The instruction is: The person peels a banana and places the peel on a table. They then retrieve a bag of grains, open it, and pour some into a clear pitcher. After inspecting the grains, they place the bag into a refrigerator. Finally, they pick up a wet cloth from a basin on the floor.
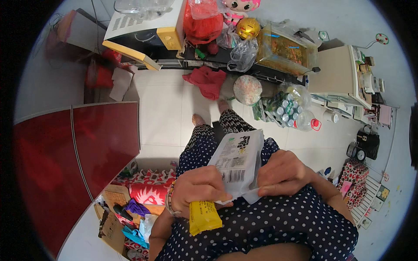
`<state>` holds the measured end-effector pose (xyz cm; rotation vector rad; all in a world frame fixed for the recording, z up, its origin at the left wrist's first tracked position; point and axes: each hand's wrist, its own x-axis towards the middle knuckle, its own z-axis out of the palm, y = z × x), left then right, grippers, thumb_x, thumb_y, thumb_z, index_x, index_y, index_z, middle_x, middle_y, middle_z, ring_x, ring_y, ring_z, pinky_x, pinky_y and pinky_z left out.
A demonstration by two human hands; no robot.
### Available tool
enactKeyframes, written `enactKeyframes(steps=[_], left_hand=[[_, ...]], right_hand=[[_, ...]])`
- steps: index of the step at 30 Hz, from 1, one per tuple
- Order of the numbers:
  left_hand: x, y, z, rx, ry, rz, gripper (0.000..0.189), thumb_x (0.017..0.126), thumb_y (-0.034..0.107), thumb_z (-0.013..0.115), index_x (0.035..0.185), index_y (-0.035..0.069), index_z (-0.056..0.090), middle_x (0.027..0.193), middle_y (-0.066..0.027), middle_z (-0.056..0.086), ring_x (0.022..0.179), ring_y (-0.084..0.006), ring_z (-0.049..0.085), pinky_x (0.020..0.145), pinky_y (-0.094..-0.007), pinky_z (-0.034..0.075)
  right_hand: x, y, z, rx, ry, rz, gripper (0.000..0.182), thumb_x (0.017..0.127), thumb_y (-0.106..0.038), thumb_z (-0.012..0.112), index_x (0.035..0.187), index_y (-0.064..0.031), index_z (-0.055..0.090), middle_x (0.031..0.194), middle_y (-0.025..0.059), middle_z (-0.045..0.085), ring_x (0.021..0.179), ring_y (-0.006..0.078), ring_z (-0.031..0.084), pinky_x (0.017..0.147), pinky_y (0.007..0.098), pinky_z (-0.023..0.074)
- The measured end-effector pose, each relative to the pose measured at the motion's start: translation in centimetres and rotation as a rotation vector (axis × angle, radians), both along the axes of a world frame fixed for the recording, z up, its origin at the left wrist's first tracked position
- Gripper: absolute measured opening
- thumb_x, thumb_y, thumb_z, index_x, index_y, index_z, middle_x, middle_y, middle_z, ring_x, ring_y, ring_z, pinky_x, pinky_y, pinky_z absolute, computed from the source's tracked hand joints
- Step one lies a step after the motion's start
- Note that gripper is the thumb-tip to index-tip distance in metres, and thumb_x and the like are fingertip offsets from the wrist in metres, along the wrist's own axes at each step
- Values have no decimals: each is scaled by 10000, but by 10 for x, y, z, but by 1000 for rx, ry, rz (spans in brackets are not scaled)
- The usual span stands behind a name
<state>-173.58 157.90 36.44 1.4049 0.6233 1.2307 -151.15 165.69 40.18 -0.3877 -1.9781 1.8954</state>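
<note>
My left hand [200, 187] pinches one lower corner of a white printed plastic food pouch [236, 156]. A small yellow sachet [204, 218] is also held in that hand, hanging below the fingers toward my body. My right hand [282, 174] grips the opposite lower corner of the pouch, and a flap of its edge sticks out past the thumb. The pouch lies over my lap with its printed side and barcode facing up. What is inside it is hidden.
A microwave [147, 26] with its door open stands ahead, left of a red plastic bag [202, 24] and a glass tank [284, 49]. A round stool [247, 89], a can multipack [287, 109] and a large clear bottle [307, 120] are on the floor. Left is a red-topped table [107, 130].
</note>
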Motion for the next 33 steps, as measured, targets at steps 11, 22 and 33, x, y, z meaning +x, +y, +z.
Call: enactKeyframes(steps=[11,22,33], left_hand=[[12,53,2,-46,-79,117,217,568,-4,782,741,15,652,645,-48,561,593,-194,536,581,-316,442],[36,103,-11,13,-179,18,210,610,-26,765,763,4,625,700,-49,525,636,-186,503,591,-319,432],[35,119,-27,41,-328,20,122,753,99,671,771,22,578,751,-23,445,670,-125,411,576,-260,366]], right_hand=[[44,51,-14,-140,31,-235,163,794,-48,616,665,39,569,592,101,551,481,220,521,437,297,379],[76,65,-33,-238,118,-538,163,804,-59,584,680,45,574,589,90,555,502,154,517,452,265,384],[94,89,-32,-135,-224,-601,149,820,-23,533,682,15,574,583,32,553,444,80,466,397,207,351]])
